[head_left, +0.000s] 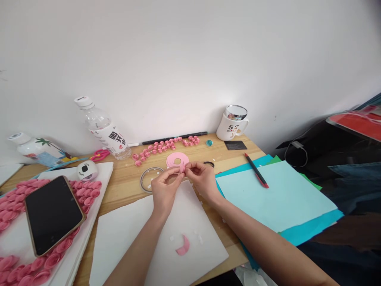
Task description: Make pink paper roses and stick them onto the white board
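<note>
My left hand [166, 186] and my right hand [202, 180] meet above the far edge of a white board [125, 230]. Between their fingertips they pinch a small pink paper roll [182, 168], partly covered by the fingers. Just behind it lies a stack of pink paper rings [172, 159] with a hole in the middle. A clear roll of tape [143, 180] rests left of my left hand. On the board, nearer to me, is a curved pink paper scrap [183, 245] with a few tiny white bits.
Rolled pink paper flowers [160, 147] line the back, beside a black pen [172, 138]. A bottle [102, 131] stands left, a mug [232, 124] right. A phone [54, 214] lies on a flower-covered board at left. Coloured paper sheets [276, 196] carry a red-black pen [256, 171].
</note>
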Demonstrator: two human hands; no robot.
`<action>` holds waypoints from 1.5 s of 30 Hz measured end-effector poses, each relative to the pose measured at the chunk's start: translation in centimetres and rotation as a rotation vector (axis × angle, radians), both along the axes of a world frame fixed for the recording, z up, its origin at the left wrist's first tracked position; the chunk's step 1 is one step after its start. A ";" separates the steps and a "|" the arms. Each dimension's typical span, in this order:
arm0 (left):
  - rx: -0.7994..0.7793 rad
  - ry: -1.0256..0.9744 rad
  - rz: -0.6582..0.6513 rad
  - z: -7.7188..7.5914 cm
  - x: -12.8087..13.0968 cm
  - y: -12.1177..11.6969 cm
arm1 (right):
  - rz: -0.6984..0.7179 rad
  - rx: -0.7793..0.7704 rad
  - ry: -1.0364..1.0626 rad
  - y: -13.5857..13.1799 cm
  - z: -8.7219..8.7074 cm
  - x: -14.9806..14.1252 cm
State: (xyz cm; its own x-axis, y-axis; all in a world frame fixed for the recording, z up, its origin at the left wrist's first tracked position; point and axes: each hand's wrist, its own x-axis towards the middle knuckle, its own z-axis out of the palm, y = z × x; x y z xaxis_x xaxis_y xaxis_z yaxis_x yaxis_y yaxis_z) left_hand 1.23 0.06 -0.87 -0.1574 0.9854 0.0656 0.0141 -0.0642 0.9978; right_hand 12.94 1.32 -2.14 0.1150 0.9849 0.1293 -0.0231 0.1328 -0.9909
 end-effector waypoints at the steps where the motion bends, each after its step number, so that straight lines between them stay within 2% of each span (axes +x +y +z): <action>1: 0.016 0.044 -0.005 0.1 -0.1 0.0 | -0.022 0.090 -0.091 0.0 0.1 0.1; 7: 0.035 0.137 0.017 0.8 -0.6 0.1 | -0.121 0.683 -0.649 0.4 -0.3 0.6; 10: 0.060 0.169 0.013 0.8 -0.9 0.1 | -0.087 0.811 -0.786 0.5 -0.6 0.7; 13: 0.061 0.175 0.023 0.8 -0.9 0.1 | -0.083 0.815 -0.814 0.6 -0.7 0.8; 18: -0.040 0.035 0.032 0.9 -0.5 0.0 | -0.095 0.745 -0.747 0.5 -0.7 0.8; 22: -0.055 -0.045 0.044 0.7 0.0 0.0 | -0.090 0.623 -0.588 0.3 -0.6 0.4; 25: -0.007 -0.037 0.074 0.4 0.3 -0.2 | -0.076 0.446 -0.376 -0.1 -0.2 0.0; 31: 0.076 0.049 0.118 0.4 0.6 -0.6 | 0.013 -0.073 0.096 -0.3 0.3 -0.4; 33: 0.107 0.091 0.125 0.4 0.6 -0.7 | 0.048 -0.163 0.187 -0.2 0.3 -0.3; 36: 0.116 0.113 0.116 0.4 0.6 -0.7 | 0.065 -0.183 0.202 -0.1 0.1 -0.2; 39: 0.063 0.079 0.089 0.5 0.5 -0.6 | 0.011 -0.014 0.005 -0.1 0.1 0.0; 43: -0.056 0.005 0.027 0.9 0.0 -0.3 | -0.080 0.428 -0.402 0.1 0.0 0.3; 45: -0.062 -0.005 0.015 1.0 -0.3 -0.2 | -0.075 0.585 -0.556 0.2 -0.3 0.4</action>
State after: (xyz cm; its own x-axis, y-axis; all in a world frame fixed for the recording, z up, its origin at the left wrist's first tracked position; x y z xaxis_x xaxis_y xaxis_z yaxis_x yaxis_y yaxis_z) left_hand 0.92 -0.10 0.17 -0.1722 0.9851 0.0036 0.0096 -0.0020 1.0000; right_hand 13.36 1.51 -2.42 -0.0545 0.7323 0.6788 0.4822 0.6145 -0.6243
